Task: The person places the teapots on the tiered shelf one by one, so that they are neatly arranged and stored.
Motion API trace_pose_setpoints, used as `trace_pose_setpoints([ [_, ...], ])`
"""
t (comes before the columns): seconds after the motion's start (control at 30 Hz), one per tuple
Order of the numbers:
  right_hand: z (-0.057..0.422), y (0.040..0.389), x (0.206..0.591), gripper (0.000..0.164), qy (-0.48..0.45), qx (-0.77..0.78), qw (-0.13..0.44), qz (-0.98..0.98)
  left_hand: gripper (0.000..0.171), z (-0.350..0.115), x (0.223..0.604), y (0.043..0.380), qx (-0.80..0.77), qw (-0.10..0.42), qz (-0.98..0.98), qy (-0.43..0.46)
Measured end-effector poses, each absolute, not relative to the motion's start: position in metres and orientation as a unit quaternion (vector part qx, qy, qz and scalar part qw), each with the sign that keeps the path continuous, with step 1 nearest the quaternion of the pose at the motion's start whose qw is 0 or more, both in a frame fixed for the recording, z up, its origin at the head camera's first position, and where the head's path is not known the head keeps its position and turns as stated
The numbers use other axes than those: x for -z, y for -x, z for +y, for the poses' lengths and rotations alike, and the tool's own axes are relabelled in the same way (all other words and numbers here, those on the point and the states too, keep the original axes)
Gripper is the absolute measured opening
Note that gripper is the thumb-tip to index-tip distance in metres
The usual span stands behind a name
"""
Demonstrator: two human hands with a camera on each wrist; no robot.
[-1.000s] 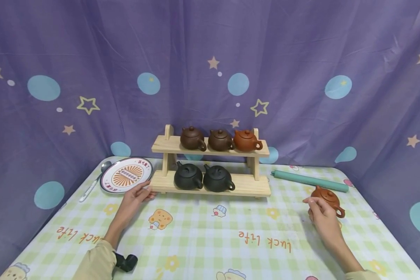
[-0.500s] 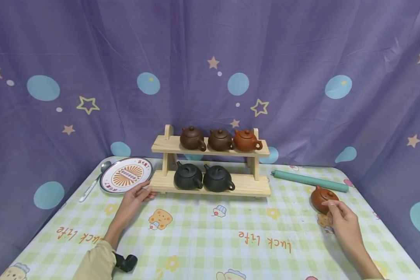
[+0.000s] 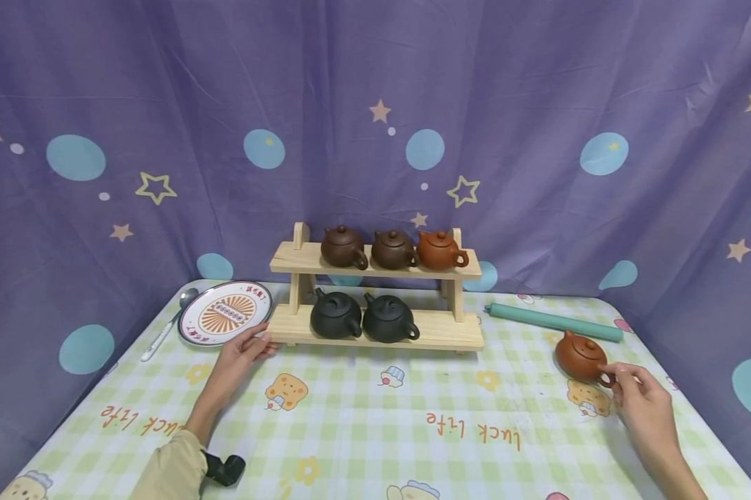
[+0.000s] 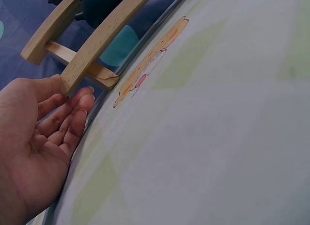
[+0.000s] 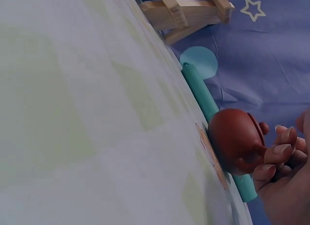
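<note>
My left hand [image 3: 233, 364] pinches the left end of the lower shelf of a two-tier wooden rack [image 3: 453, 335]; in the left wrist view its thumb and fingers [image 4: 72, 120] meet at that corner. On the upper shelf sit two dark brown teapots [image 3: 342, 248] and one orange-brown teapot [image 3: 438, 251]. Two black teapots [image 3: 388, 319] stand on the lower shelf. At the right, a reddish-brown teapot [image 3: 579, 357] rests upright on the table, its handle toward my right hand [image 3: 649, 410]. Thumb and fingers pinch that handle, partly covering it in the right wrist view.
A green rolled cylinder [image 3: 553, 322] lies behind the reddish-brown teapot. Left of the rack are a patterned plate [image 3: 190, 332] and a spoon [image 3: 158, 342]. The checked tablecloth [image 3: 375, 430] covers the table; a purple curtain [image 3: 350, 69] hangs behind.
My right hand has moved right from above the reddish-brown teapot to its handle, which it now pinches. The teapot stays in place. The left hand keeps its hold on the rack.
</note>
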State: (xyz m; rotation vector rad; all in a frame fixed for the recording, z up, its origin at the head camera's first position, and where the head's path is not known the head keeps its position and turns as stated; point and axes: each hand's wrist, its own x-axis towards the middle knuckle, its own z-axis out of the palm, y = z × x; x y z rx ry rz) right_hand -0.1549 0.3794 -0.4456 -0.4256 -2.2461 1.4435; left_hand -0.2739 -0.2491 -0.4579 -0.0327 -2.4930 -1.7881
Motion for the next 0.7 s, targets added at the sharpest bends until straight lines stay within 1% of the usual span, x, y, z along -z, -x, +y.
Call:
trace_pose_setpoints([
  [0.43, 0.393, 0.153, 0.452, 0.023, 0.175, -0.523, 0.234, -0.801, 0.054, -0.249, 0.459, 0.275, 0.593, 0.041, -0.804, 0.021],
  [0.7, 0.399, 0.154, 0.456, 0.021, 0.196, -0.522, 0.218, -0.801, 0.057, -0.249, 0.458, 0.274, 0.583, 0.038, -0.811, 0.014],
])
